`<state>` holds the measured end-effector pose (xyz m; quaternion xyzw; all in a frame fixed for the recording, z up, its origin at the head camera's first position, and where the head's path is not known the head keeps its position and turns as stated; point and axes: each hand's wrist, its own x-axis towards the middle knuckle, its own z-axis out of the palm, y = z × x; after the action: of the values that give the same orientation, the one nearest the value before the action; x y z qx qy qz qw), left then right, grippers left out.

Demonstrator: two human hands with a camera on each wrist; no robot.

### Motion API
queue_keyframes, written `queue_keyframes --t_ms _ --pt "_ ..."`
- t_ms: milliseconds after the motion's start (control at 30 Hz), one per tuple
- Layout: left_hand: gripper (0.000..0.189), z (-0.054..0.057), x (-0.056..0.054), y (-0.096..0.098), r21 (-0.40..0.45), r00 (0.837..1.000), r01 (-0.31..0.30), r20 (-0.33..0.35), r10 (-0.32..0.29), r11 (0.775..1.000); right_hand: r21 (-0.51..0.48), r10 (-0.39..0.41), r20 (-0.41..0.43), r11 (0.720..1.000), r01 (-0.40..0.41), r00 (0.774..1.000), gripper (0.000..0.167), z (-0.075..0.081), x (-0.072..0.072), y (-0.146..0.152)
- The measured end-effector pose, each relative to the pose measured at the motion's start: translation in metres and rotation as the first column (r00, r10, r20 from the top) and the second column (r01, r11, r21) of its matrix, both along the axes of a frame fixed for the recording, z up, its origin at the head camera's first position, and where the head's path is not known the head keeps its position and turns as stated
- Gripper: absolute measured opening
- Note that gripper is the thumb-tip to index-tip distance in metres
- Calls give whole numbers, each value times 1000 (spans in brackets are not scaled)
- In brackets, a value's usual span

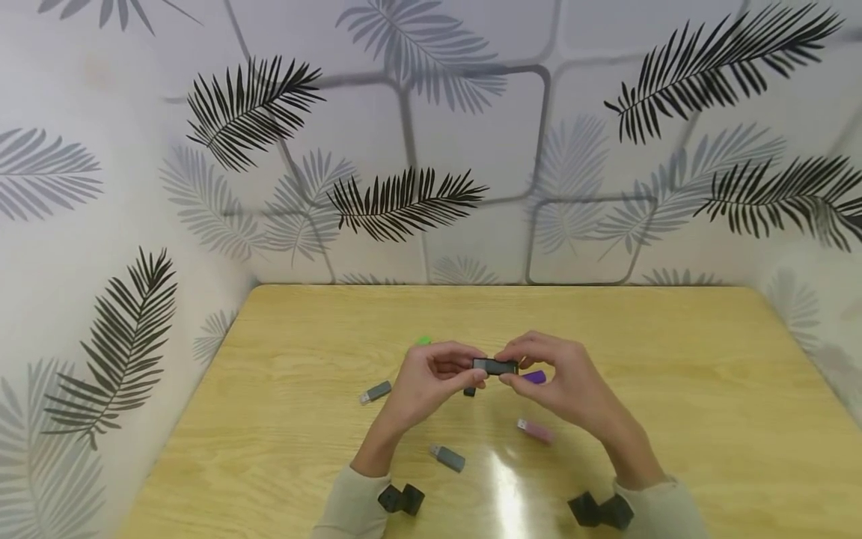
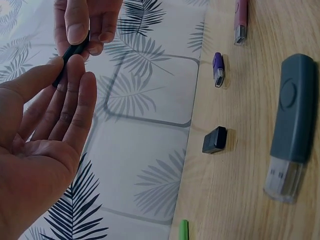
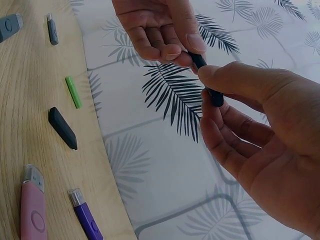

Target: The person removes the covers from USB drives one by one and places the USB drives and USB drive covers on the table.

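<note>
Above the middle of the table, both hands hold one slim black USB stick (image 1: 494, 366) by its opposite ends. My left hand (image 1: 431, 382) pinches its left end between thumb and fingertips, while the right hand (image 1: 562, 378) does the same at the right end. Fingers cover both ends of the stick, so I cannot tell whether a plug shows. Under the hands on the wood lie a purple USB stick (image 2: 218, 69), partly hidden in the head view, and a black stick-shaped piece (image 3: 63, 128). Nearer the front is a pink USB stick (image 1: 536, 431).
Two grey USB sticks lie left of the hands, one farther back (image 1: 376, 392) and one nearer the front (image 1: 448, 458). A bright green stick (image 3: 73, 92) lies toward the back. The wooden table (image 1: 303, 329) meets a leaf-patterned wall covering (image 1: 471, 247) behind.
</note>
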<state>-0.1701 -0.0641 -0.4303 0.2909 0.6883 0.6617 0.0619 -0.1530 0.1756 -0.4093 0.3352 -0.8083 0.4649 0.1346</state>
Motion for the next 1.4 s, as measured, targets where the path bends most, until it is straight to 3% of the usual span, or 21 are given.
queue_keyframes --t_ms 533,1267,1400 --pt "20 2 0 -4 3 1000 18 6 -18 1000 -36 23 12 999 -22 1000 24 3 5 0" --pt "20 4 0 -6 35 999 47 -4 -47 998 -14 45 -4 999 -45 999 22 4 2 4" --pt "22 6 -3 -23 51 999 -14 -32 15 999 -9 -16 -54 1000 16 998 29 5 3 18"
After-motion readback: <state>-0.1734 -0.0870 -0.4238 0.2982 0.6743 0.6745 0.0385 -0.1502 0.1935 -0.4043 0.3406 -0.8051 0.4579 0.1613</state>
